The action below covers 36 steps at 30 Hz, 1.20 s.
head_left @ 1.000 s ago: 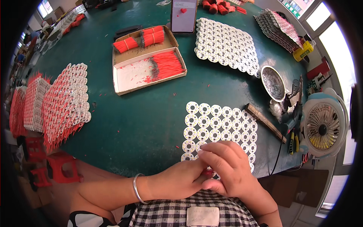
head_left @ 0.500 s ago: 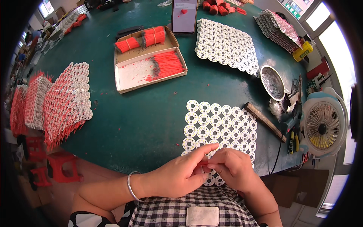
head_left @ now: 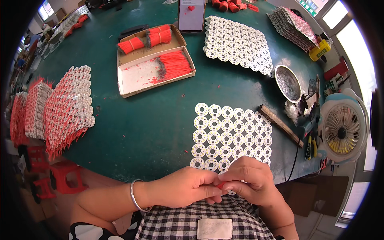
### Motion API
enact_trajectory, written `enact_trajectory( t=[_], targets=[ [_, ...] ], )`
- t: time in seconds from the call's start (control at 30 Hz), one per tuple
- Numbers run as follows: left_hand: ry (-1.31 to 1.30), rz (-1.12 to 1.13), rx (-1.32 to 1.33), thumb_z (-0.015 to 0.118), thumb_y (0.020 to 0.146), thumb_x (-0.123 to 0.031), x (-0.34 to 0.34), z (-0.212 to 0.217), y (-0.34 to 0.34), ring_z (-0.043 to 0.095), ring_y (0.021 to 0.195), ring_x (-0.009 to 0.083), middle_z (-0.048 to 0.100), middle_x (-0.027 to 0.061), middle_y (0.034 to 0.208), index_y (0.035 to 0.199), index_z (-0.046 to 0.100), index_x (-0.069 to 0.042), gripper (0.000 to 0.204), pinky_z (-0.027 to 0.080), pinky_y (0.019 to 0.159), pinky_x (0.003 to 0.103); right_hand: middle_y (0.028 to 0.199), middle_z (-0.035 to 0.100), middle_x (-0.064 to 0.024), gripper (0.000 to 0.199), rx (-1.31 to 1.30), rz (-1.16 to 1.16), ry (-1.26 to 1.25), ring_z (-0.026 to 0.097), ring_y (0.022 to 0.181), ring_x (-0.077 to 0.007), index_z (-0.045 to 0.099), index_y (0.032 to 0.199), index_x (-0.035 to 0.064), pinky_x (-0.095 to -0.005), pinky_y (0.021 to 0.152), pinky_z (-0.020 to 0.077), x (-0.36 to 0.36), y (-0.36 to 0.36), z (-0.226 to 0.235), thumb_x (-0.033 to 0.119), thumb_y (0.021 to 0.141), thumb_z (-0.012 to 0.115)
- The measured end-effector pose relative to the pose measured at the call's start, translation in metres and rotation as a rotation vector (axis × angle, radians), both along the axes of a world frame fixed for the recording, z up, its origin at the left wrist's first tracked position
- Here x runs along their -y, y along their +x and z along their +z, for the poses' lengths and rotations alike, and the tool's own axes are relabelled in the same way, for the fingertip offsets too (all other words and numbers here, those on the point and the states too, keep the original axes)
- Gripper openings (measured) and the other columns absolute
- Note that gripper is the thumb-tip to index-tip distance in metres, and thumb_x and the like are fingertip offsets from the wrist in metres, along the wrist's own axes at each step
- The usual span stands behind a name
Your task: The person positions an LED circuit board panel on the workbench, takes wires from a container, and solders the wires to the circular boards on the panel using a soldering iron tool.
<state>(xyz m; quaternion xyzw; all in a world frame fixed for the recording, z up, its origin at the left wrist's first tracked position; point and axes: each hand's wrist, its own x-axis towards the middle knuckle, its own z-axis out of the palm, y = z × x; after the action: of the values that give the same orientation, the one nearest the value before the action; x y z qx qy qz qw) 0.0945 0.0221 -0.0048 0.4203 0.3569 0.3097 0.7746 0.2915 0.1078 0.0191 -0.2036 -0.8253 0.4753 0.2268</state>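
My left hand (head_left: 188, 186), with a silver bangle on its wrist, is closed around short red wires (head_left: 220, 185) near the table's front edge. My right hand (head_left: 250, 180) meets it from the right, thumb and forefinger pinched at the wires' end. Most of the wires are hidden by the fingers. Just beyond and partly beneath the hands lies a panel of round white circuit boards (head_left: 214, 139), joined in rows, each with a hole in its middle.
A cardboard box (head_left: 156, 86) of red wires stands beyond, left of a phone (head_left: 191, 16). More board panels (head_left: 238, 46) lie behind; wired stacks (head_left: 70, 110) stand left. On the right are a wooden bar (head_left: 281, 126), metal bowl (head_left: 288, 84), soldering iron (head_left: 310, 126), pliers (head_left: 314, 147) and fan (head_left: 340, 128).
My left hand has closed its raised fingers and drawn slightly lower, against the right hand. The red wires are now tucked between both hands. The view has shifted a little.
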Motion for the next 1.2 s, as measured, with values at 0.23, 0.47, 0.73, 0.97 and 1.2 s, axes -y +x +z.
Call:
enact_trajectory(
  t=[0.23, 0.47, 0.73, 0.97, 1.2],
  targets=[
    [-0.252, -0.143, -0.002, 0.049, 0.102, -0.025, -0.003, 0.008, 0.005, 0.063, 0.076, 0.0072, 0.069, 0.0047, 0.095, 0.107, 0.064, -0.002, 0.028, 0.049, 0.061, 0.02, 0.097, 0.068, -0.0126, 0.029, -0.166, 0.063, -0.136, 0.067, 0.083, -0.0237, 0.073, 0.093, 0.0038, -0.0333, 0.073, 0.0522, 0.007, -0.005, -0.017, 0.031, 0.089, 0.064],
    [-0.394, -0.033, 0.31, 0.044, 0.103, -0.021, 0.007, -0.004, 0.008, 0.063, 0.083, 0.0118, 0.062, 0.0045, 0.09, 0.11, 0.06, 0.0, 0.027, 0.055, 0.077, 0.026, 0.106, 0.068, -0.0156, 0.033, -0.199, 0.053, -0.16, 0.066, 0.085, -0.026, 0.073, 0.093, 0.0037, -0.0329, 0.074, 0.0516, 0.006, 0.0, -0.024, 0.035, 0.092, 0.061],
    [-0.388, 0.003, 0.25, 0.055, 0.099, -0.018, 0.011, -0.007, 0.008, 0.065, 0.087, 0.0142, 0.068, 0.008, 0.096, 0.103, 0.064, -0.002, 0.02, 0.055, 0.073, 0.026, 0.095, 0.067, -0.0119, 0.035, -0.077, 0.156, -0.013, 0.063, 0.08, -0.0207, 0.069, 0.11, 0.0047, -0.0301, 0.067, 0.0489, 0.007, 0.009, -0.028, 0.03, 0.085, 0.071],
    [-0.116, 0.145, 0.107, 0.06, 0.096, -0.022, 0.019, -0.013, 0.01, 0.061, 0.084, 0.0052, 0.067, 0.0012, 0.088, 0.099, 0.066, -0.002, 0.021, 0.049, 0.067, 0.021, 0.08, 0.064, -0.0076, 0.02, 0.007, 0.008, -0.253, 0.062, 0.071, -0.0215, 0.065, 0.091, 0.0038, -0.0302, 0.059, 0.0492, 0.018, 0.0, -0.01, 0.009, 0.076, 0.077],
    [-0.236, 0.211, -0.016, 0.055, 0.098, -0.016, 0.015, -0.005, 0.015, 0.061, 0.083, 0.0075, 0.066, 0.0034, 0.092, 0.105, 0.064, 0.001, 0.02, 0.053, 0.074, 0.023, 0.079, 0.063, -0.008, 0.016, 0.098, -0.137, 0.034, 0.062, 0.069, -0.0234, 0.064, 0.089, 0.0044, -0.0324, 0.058, 0.0491, 0.024, -0.002, -0.015, 0.005, 0.077, 0.075]
  ],
)
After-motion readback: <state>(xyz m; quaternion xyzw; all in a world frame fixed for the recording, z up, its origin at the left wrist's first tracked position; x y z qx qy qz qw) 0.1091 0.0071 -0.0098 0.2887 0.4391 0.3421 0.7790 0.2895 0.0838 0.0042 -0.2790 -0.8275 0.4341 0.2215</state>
